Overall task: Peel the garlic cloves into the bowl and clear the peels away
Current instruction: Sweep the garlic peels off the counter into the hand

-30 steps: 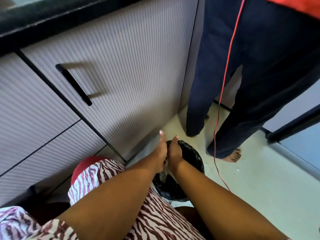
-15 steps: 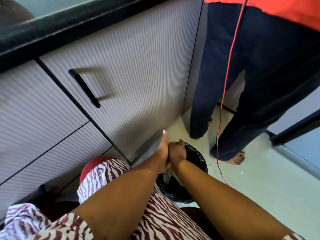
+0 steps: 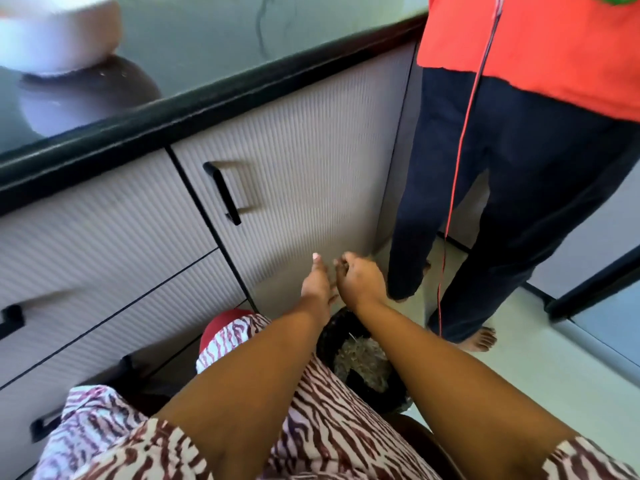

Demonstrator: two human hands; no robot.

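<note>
My left hand [image 3: 317, 284] and my right hand [image 3: 362, 282] hover side by side, slightly apart, above a small bin lined with a black bag [image 3: 329, 336]. Pale garlic peels [image 3: 363, 356] lie inside the bin. The left hand's fingers are straight with the thumb pointing up. The right hand's fingers are loosely curled, and nothing shows in them. A blurred white bowl [image 3: 59, 32] stands on the dark countertop [image 3: 214, 46] at the top left; its contents are hidden.
Ribbed grey cabinet doors and drawers with black handles [image 3: 223, 192] stand just behind my hands. Another person in dark trousers [image 3: 502, 202] stands barefoot on the pale floor to the right, with a thin red cable [image 3: 460, 174] hanging down. My patterned clothing fills the bottom.
Both hands have lifted out of the bin's mouth and parted a little. The view has tilted up, bringing the countertop and the bowl into sight.
</note>
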